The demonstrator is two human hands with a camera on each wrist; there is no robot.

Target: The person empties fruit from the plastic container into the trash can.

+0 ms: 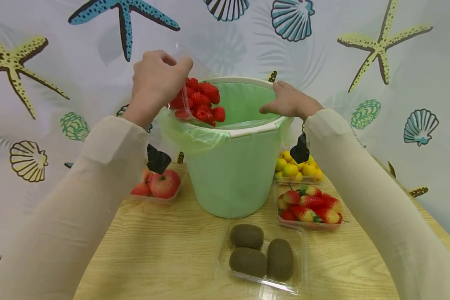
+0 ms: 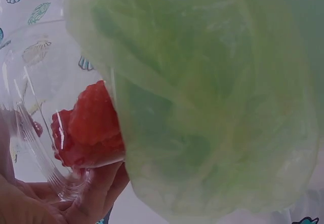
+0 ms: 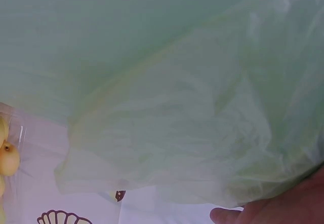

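Note:
My left hand [image 1: 159,79] grips a clear plastic container [image 2: 38,77], tilted over the left side of a pale green bucket [image 1: 232,175]. Red raspberries [image 1: 203,100] lie bunched at its lowered edge, above the bucket's opening. In the left wrist view the liner hides part of the container, while some raspberries [image 2: 93,120] show through its clear wall. A thin green bag [image 1: 195,139] lines the bucket and folds over its rim. At the right of that rim, my right hand [image 1: 290,100] holds on, thumb inside and fingers over the outer side. The bucket's bottom is hidden.
Three kiwis [image 1: 247,261] sit in a clear tray in front of the bucket. To the right are boxes of strawberries [image 1: 311,204] and small yellow fruits [image 1: 296,168]. Apples [image 1: 165,184] stand at the left. A patterned cloth [image 1: 240,50] hangs behind the wooden table [image 1: 153,250].

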